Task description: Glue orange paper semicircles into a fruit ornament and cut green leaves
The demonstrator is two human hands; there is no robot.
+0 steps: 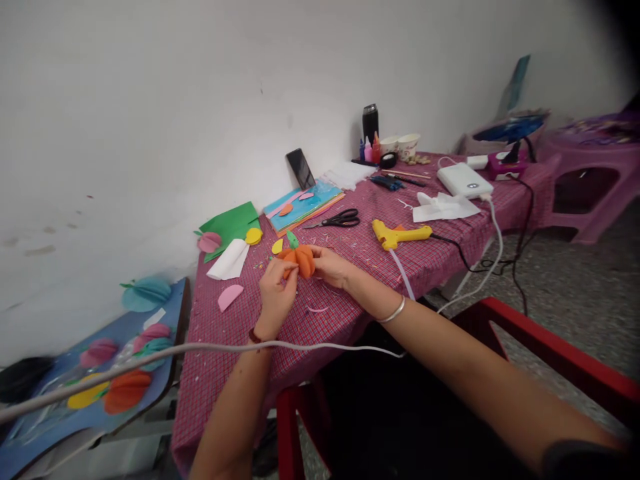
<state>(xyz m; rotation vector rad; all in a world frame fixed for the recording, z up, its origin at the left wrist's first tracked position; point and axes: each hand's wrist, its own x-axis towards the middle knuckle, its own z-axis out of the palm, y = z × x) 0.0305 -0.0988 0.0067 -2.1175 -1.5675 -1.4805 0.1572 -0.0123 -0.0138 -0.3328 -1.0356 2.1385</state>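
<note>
The left hand [279, 293] pinches the near left side of an orange paper pumpkin [303, 263], thumb and fingertips drawn close together. The right hand [331, 267] grips its right side, so the pumpkin sits between the two, above the near part of the checked bench [213, 383], its green stem [292, 240] pointing away from the person.

Just beyond the left hand lies a yellow piece [277, 247]; left of that hand are a pink half-disc [231, 298] and, farther off, a folded white paper [229, 259]. Past these, a green sheet [233, 225] spreads out, with a yellow disc [253, 236] at its right edge.

Beyond the right hand rest black-handled scissors [342, 218], and behind them a stack of coloured paper [305, 203] with a phone [301, 169] leaning at its back. To the right of the right hand lies a yellow glue gun [403, 233], then a crumpled tissue [445, 207] and a white power bank [465, 181] farther away. Well left of the left hand, finished paper shapes [127, 392] sit on a blue board [173, 313].
</note>
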